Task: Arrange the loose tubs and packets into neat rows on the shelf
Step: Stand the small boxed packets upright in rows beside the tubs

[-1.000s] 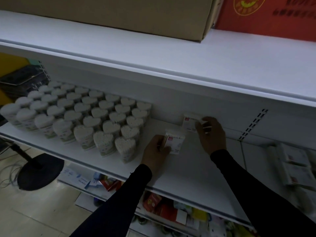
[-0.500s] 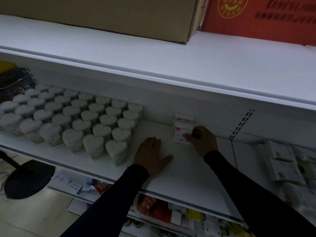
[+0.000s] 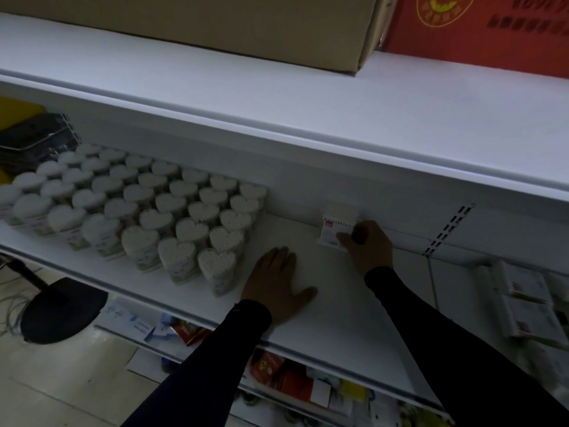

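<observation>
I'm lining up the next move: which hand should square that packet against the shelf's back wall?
Right, probably. The right hand already holds the front packet at the back wall, just before another packet. The left hand lies flat on the shelf, nearer the heart-shaped tubs.

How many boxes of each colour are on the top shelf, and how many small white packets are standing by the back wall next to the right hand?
Brown cardboard box: 1
Red printed box: 1
Small white packets, one behind the other: 2
Total: 4
</observation>
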`<move>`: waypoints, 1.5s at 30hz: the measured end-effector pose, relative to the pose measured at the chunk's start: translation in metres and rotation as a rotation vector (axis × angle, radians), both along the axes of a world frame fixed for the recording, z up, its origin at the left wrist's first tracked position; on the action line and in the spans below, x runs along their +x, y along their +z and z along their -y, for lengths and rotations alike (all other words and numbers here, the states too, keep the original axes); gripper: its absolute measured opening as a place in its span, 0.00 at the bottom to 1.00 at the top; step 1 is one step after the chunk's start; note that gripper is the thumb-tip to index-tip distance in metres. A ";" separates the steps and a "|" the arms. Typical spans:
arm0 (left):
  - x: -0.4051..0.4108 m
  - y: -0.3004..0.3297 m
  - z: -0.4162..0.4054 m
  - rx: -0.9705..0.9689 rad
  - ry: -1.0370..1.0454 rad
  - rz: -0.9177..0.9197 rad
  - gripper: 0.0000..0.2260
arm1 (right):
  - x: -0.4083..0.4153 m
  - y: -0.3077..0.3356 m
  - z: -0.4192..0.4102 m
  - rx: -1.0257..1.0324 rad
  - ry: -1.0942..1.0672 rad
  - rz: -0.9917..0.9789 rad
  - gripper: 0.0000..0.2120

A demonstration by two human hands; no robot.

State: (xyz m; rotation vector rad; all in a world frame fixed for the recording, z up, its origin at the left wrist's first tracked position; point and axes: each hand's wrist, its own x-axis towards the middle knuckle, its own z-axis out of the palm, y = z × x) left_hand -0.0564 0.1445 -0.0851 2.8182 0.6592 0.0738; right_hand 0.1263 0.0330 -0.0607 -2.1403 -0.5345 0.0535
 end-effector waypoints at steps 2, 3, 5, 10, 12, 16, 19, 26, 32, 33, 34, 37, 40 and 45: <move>0.000 0.000 0.000 -0.011 0.002 -0.001 0.42 | 0.001 -0.001 0.000 0.011 -0.015 0.006 0.14; 0.001 0.000 0.000 -0.015 0.004 -0.003 0.42 | 0.002 -0.001 0.000 0.009 -0.018 0.002 0.14; 0.001 0.001 -0.001 -0.008 0.008 -0.002 0.43 | 0.004 0.000 -0.001 -0.033 -0.007 0.003 0.15; 0.001 0.000 -0.001 -0.001 0.013 0.002 0.42 | 0.006 0.002 -0.002 -0.067 0.022 0.034 0.15; 0.001 0.000 0.000 -0.001 0.014 0.012 0.40 | 0.005 0.003 -0.002 -0.097 0.023 0.023 0.15; 0.000 0.002 0.000 -0.008 0.014 0.029 0.39 | 0.006 0.005 -0.001 -0.133 0.025 -0.008 0.16; 0.000 0.003 0.000 -0.025 0.014 0.016 0.39 | 0.005 0.008 0.004 -0.089 0.001 -0.040 0.19; -0.001 0.008 0.000 -0.068 -0.016 0.072 0.39 | -0.011 0.016 0.043 -0.068 0.046 0.018 0.24; 0.009 0.037 0.024 -0.090 -0.242 0.271 0.35 | -0.032 0.025 0.122 -0.256 0.071 0.403 0.31; 0.013 0.042 0.032 -0.092 -0.279 0.281 0.32 | -0.035 0.026 0.139 -0.272 0.038 0.418 0.32; 0.018 0.046 0.042 -0.093 -0.321 0.302 0.31 | -0.038 0.027 0.156 -0.294 -0.003 0.414 0.31; 0.031 0.057 0.077 -0.141 -0.433 0.276 0.35 | -0.051 0.025 0.214 -0.382 -0.131 0.309 0.30; 0.046 0.060 0.112 -0.140 -0.539 0.206 0.32 | -0.060 0.020 0.268 -0.444 -0.269 0.283 0.30; 0.063 0.073 0.184 -0.160 -0.667 0.122 0.28 | -0.060 0.020 0.325 -0.497 -0.409 0.097 0.31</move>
